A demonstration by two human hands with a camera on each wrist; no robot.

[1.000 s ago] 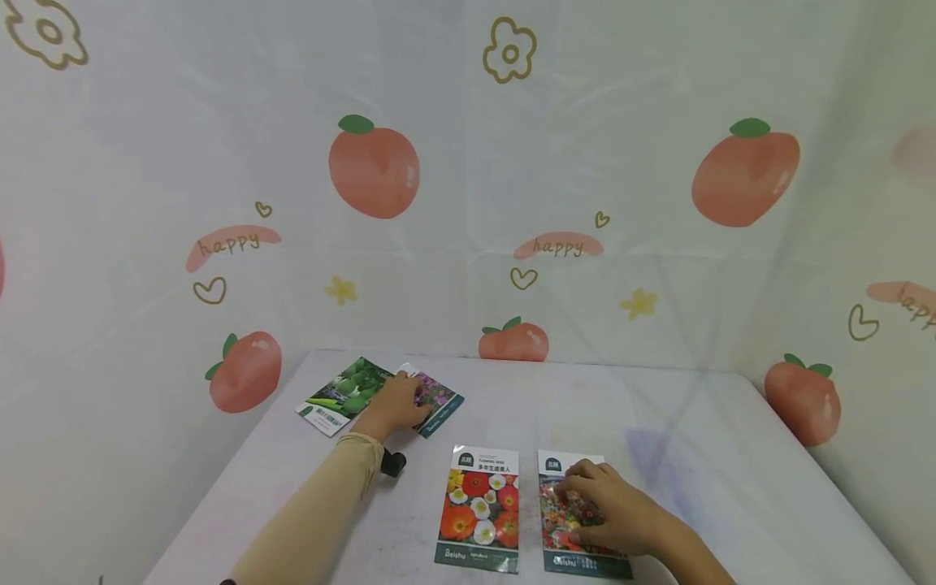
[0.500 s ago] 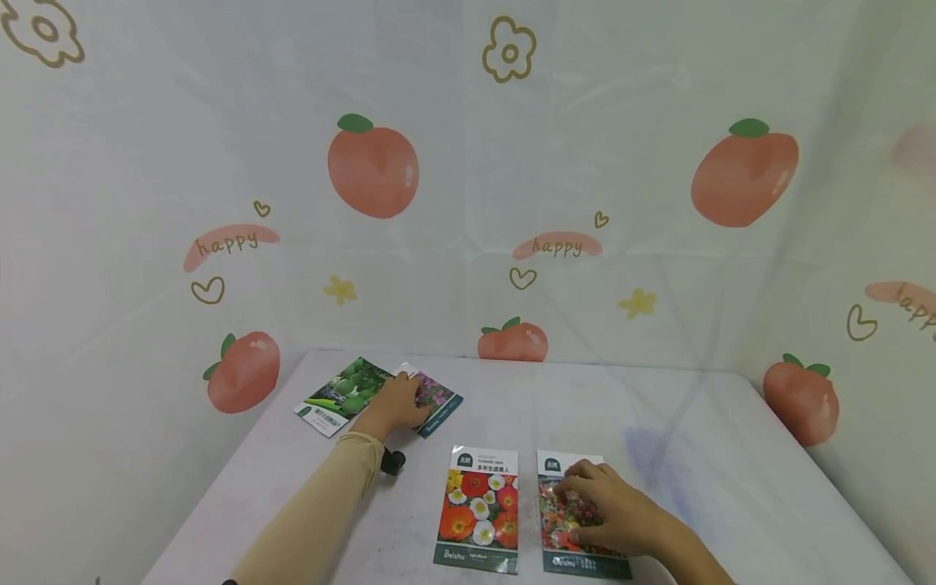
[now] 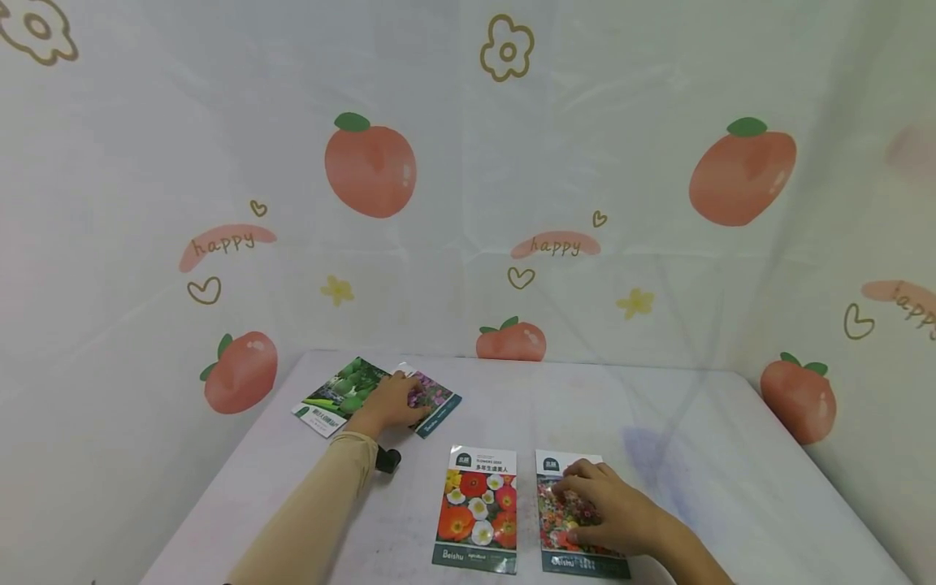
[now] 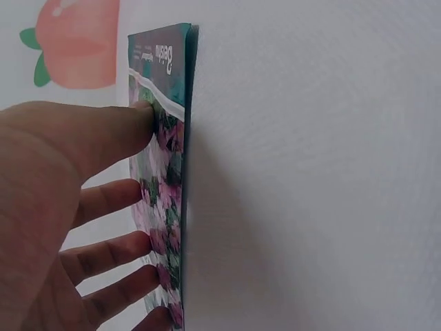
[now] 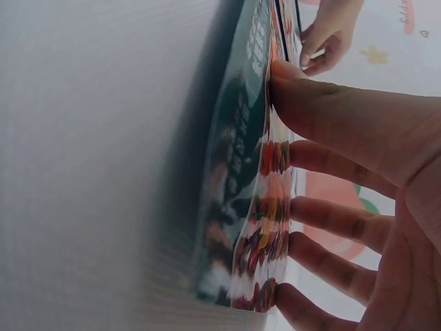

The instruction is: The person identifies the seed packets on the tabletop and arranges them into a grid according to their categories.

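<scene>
My left hand [image 3: 387, 402] rests its fingertips on a seed packet with purple flowers [image 3: 437, 404] at the far left of the table. In the left wrist view, the thumb and fingers are spread over that packet's face [image 4: 164, 186]. Beside it, partly under the hand, lies a green seed packet [image 3: 344, 390]. With its fingertips my right hand [image 3: 617, 512] touches a mixed-flower seed packet [image 3: 556, 512] lying near the front. In the right wrist view, the thumb and spread fingers meet this packet's face [image 5: 265, 200]. To its left lies a poppy seed packet [image 3: 478, 508], untouched.
The packets lie flat on a white table [image 3: 585, 406]. A white curtain [image 3: 585, 146] printed with peach-like fruits stands behind and at both sides. A small black object [image 3: 389, 461] is at the left wrist.
The whole head view has shifted very slightly left. Both hands and all the packets keep their places on the table.
</scene>
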